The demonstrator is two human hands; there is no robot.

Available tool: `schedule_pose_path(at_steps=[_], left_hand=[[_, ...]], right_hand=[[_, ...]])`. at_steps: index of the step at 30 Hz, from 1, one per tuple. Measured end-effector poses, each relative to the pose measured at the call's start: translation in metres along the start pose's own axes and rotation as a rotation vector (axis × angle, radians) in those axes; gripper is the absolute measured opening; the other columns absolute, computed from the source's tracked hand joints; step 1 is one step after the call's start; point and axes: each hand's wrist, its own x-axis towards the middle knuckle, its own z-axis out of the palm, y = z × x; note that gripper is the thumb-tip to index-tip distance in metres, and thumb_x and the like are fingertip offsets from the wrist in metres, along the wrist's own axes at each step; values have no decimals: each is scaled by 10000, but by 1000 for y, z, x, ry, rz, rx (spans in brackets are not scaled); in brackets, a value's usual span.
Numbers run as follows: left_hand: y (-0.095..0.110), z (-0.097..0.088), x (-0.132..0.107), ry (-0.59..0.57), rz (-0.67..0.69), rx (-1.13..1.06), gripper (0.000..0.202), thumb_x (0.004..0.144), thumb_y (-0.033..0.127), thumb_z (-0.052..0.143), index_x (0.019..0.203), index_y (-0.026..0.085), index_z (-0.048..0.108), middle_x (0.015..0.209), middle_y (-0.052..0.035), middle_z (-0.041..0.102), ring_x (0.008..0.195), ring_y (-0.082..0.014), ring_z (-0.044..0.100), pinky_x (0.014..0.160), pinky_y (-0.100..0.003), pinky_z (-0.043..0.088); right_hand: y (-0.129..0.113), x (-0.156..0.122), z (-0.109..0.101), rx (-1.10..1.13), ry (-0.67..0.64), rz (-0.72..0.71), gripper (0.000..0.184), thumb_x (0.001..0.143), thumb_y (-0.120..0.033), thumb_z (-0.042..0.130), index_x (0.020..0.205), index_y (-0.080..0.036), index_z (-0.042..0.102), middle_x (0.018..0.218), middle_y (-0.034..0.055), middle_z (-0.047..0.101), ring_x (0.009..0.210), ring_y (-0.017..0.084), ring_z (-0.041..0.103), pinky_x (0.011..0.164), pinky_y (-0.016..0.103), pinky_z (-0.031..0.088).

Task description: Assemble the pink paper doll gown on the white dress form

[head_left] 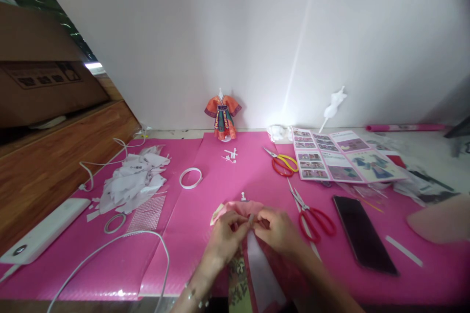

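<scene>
My left hand [225,237] and my right hand [277,230] meet at the near middle of the pink mat [205,166]. Both pinch the gathered edge of a small pink fabric piece [235,207], fingers pressed together on it. A white strip [261,274] and a patterned strip [238,279] of cloth run from the hands toward me. A tiny white clip [243,196] stands just beyond the fabric.
A dressed doll mannequin [223,116] stands at the wall. Red scissors [312,215], yellow-handled scissors [282,161], a dark phone [363,234] and an instruction leaflet [341,154] lie right. Paper scraps [132,178], tape rings [190,177], a white power bank [40,230] and cable [110,244] lie left.
</scene>
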Motion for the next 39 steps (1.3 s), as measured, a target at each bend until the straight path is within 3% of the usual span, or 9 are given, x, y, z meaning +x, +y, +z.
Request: schedule_pose_path(at_steps=[6,16,25,39], left_hand=[[-5,4,2,61,28,83,189,745,214,532,569,198,598,651,-12,613,646,-172,533,625,-292,391],[-8,6,2,115,108,177,219,794,298,553,603,200,594,641,-5,607,650,-171,528,638,-291,376],[-9,11,4,148,104,183,173,730,216,536,558,203,529,610,15,582,631,-158,532,622,-272,360],[-14,9,2,164,99,219,181,728,210,537,551,203,505,598,18,556,612,-159,506,624,-284,330]], right_hand=[[3,0,1,7,-2,31,121,734,-151,565,656,-181,653,596,-13,586,562,111,483,552,229,301],[1,2,-4,-57,5,1,132,742,-168,585,611,-174,600,586,-15,571,552,103,426,548,242,252],[7,2,1,-37,48,-37,99,753,-176,597,680,-191,663,608,-14,597,560,109,453,561,238,279],[22,10,0,19,85,77,135,742,-204,559,678,-180,676,597,7,627,562,126,508,560,243,300]])
